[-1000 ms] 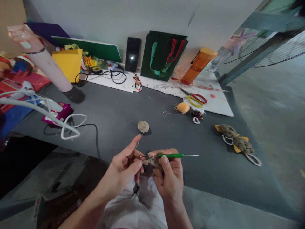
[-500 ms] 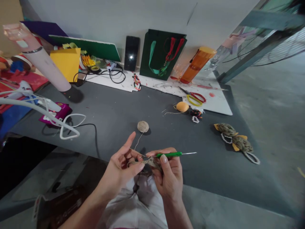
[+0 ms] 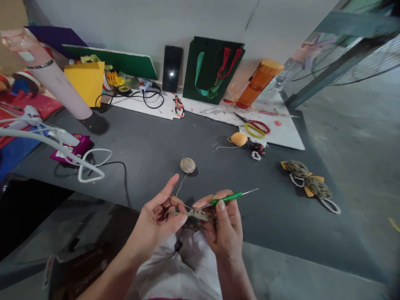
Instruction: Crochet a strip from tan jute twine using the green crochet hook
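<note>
Pinched in my right hand is a crochet hook with a green handle; one metal end points right, the other reaches into the stitches. My left hand grips the left part of a grey-brown crochet piece between thumb and fingers, its index finger raised. A strand of yarn runs from that hand to the work. Just beyond the hands, a small beige yarn ball rests on the dark table, its thread leading down to my left hand. The lower part of the piece is partly hidden by my fingers.
Scissors, an orange yarn ball and twisted grey-green cord bundles lie to the right. At the back stand a phone, a green paper bag and an orange bottle. White cables loop at left.
The crochet hook has tilted, its free right end rising, and my right hand has shifted slightly right. The hook's working end now sits at the stitches. My left hand keeps nearly the same pose.
</note>
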Available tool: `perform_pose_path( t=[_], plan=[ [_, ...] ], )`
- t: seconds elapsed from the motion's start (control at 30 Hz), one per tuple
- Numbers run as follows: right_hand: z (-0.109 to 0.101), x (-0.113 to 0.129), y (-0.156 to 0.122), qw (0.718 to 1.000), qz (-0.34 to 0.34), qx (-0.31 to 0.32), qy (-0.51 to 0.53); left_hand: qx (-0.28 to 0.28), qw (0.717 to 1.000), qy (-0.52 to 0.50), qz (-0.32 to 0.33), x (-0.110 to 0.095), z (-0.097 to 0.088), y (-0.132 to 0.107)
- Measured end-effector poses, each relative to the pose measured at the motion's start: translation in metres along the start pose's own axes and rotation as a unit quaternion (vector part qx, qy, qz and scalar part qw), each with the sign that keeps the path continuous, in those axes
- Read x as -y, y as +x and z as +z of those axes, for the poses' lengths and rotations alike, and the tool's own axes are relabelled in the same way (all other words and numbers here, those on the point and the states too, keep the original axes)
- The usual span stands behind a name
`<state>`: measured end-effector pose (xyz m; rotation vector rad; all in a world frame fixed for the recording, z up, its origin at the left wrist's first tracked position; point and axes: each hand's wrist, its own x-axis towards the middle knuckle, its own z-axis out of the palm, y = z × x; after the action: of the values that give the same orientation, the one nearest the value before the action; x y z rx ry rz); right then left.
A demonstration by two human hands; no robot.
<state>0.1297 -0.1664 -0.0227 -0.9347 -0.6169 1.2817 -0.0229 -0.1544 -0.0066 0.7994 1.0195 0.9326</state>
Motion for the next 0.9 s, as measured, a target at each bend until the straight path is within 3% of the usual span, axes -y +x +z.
perform_pose_path(
  t=[0.3,0.53,0.73,0.9],
  plan=[
    [-0.002,0.003,0.000,0.999,0.003,0.033,0.000,0.021,1.000,0.007,0.008,0.000,-0.003,-0.002],
    [0.000,0.003,0.000,0.999,-0.002,0.044,0.000,-0.012,1.000,0.019,0.007,-0.011,0.003,-0.010],
    [0.000,0.003,-0.001,0.997,-0.019,0.064,0.025,0.022,0.999,0.035,0.016,-0.006,-0.003,-0.007],
    [0.000,0.004,-0.001,0.997,-0.027,0.068,0.013,-0.004,1.000,0.030,0.005,-0.011,-0.001,-0.011]
  ],
)
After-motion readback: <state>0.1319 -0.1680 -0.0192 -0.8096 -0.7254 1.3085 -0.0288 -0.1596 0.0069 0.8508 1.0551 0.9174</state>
